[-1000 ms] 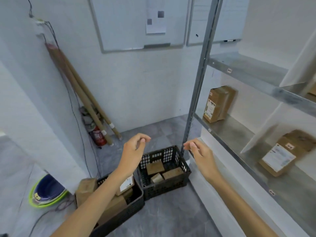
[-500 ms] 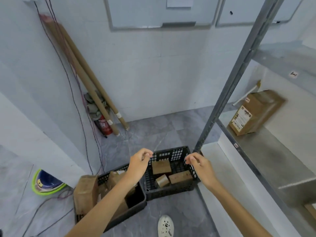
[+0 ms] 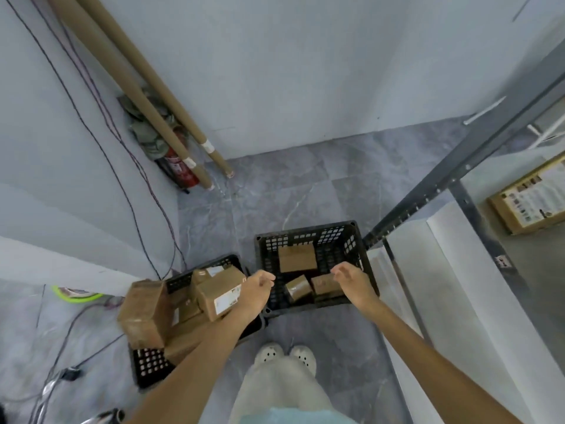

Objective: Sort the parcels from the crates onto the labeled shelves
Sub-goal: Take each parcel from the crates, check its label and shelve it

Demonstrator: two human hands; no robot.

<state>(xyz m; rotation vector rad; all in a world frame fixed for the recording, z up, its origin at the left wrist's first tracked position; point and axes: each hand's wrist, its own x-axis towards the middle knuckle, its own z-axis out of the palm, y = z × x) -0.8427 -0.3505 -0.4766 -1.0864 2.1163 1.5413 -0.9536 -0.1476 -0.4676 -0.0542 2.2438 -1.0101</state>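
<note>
The shelf (image 3: pixel 544 264) stood at the right. Below it sat the black crate (image 3: pixel 305 232) with three small parcels (image 3: pixel 298 257) inside. Above them the left hand (image 3: pixel 255 290) and right hand (image 3: pixel 356 284) hung empty, fingers loosely curled. A pick seemed to be starting; the next move called for reaching down and gripping one parcel.

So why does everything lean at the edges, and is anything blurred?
Head view: the wide-angle lens tilts the shelf post and splays the walls; light is soft, no glare; the left hand and right hand are fairly sharp; the label on the shelf parcel is too smeared to read.
</note>
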